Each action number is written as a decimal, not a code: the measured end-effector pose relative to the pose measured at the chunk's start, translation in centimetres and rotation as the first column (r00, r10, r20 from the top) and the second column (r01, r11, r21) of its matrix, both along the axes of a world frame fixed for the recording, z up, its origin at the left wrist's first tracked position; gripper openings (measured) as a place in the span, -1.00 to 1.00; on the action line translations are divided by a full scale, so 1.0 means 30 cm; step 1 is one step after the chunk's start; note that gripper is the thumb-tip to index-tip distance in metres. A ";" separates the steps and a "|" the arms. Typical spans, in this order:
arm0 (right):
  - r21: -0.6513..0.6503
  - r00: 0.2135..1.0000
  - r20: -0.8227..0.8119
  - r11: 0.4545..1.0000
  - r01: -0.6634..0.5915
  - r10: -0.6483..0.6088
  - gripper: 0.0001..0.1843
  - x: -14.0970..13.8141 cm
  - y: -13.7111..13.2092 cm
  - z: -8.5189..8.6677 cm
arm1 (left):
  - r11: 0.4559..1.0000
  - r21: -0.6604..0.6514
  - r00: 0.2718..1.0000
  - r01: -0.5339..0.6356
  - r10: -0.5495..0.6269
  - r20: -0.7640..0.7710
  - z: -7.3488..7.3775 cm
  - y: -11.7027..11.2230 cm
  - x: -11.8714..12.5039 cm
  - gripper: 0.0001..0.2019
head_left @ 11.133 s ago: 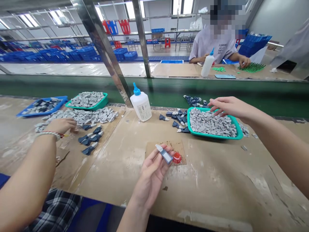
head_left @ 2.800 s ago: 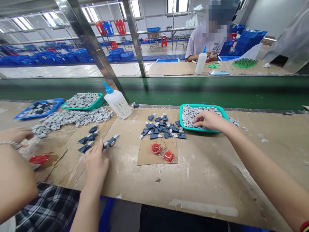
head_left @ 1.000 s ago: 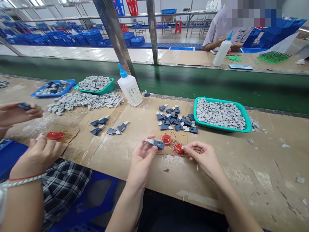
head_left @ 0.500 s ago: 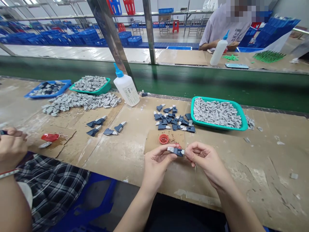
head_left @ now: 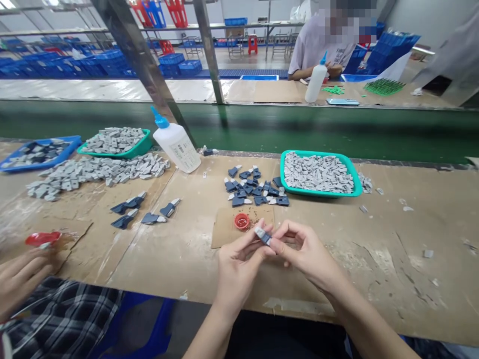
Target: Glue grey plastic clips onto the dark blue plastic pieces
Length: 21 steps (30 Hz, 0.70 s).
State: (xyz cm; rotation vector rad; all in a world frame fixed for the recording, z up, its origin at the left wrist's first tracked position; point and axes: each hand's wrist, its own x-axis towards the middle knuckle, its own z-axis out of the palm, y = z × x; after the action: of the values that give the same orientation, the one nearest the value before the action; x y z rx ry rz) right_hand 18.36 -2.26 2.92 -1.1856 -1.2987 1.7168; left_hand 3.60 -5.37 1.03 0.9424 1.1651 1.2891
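Observation:
My left hand [head_left: 237,264] and my right hand [head_left: 305,254] meet above the near edge of the workbench and pinch one small dark blue part with a grey tip [head_left: 262,235] between their fingertips. Just beyond it a red cap [head_left: 241,221] sits on a cardboard square [head_left: 224,232]. Behind that lies a cluster of dark blue parts [head_left: 254,188], and to its right a teal tray [head_left: 357,185] is heaped with grey pieces [head_left: 317,173].
A white glue bottle with a blue nozzle [head_left: 174,143] leans by a metal post [head_left: 140,60]. At left are blue parts [head_left: 144,209], a grey heap [head_left: 93,172], two more trays and a co-worker's hand [head_left: 18,276] near a red lid [head_left: 42,238]. Another person sits across the green conveyor [head_left: 262,127].
My hands have drawn closer with the blue part, which is tilted up between both sets of fingertips. The view shifted right, and the co-worker's hand at left dropped lower.

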 end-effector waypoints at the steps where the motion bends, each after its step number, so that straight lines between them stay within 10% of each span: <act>1: 0.009 1.000 -0.002 1.000 -0.010 0.010 -0.66 0.004 0.008 0.008 | 1.000 -0.007 1.000 0.020 -0.020 -0.002 0.003 0.006 0.000 -0.50; 6: 0.227 0.964 0.247 0.961 -0.157 0.099 -0.68 0.143 0.169 0.056 | 1.000 0.024 0.988 -0.015 0.018 -0.152 0.010 0.047 -0.053 -0.51; 9: 0.561 0.722 0.565 0.827 0.020 -0.400 -0.81 0.299 0.345 0.055 | 0.976 0.143 0.925 -0.165 0.203 -0.321 -0.004 0.077 -0.175 -0.54; 12: 0.567 0.534 0.726 0.817 -0.108 -0.433 -0.84 0.408 0.506 0.025 | 0.917 0.256 0.761 -0.306 0.397 -0.514 -0.027 0.099 -0.363 -0.60; 17: 0.489 0.474 0.806 0.850 -0.195 -0.355 -0.79 0.414 0.631 -0.041 | 0.903 0.294 0.186 -0.314 0.362 -0.913 -0.070 0.116 -0.652 -0.64; 21: 0.523 0.429 0.805 0.832 -0.185 -0.410 -0.84 0.399 0.645 -0.093 | 0.927 0.322 0.160 -0.194 0.354 -0.922 -0.089 0.145 -0.741 -0.62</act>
State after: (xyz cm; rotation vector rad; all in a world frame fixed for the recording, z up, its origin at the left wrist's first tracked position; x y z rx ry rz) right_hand 30.34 17.09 0.13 -1.8435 -2.0581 0.3403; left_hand -18.64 -1.03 -1.64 1.8619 2.3846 0.9387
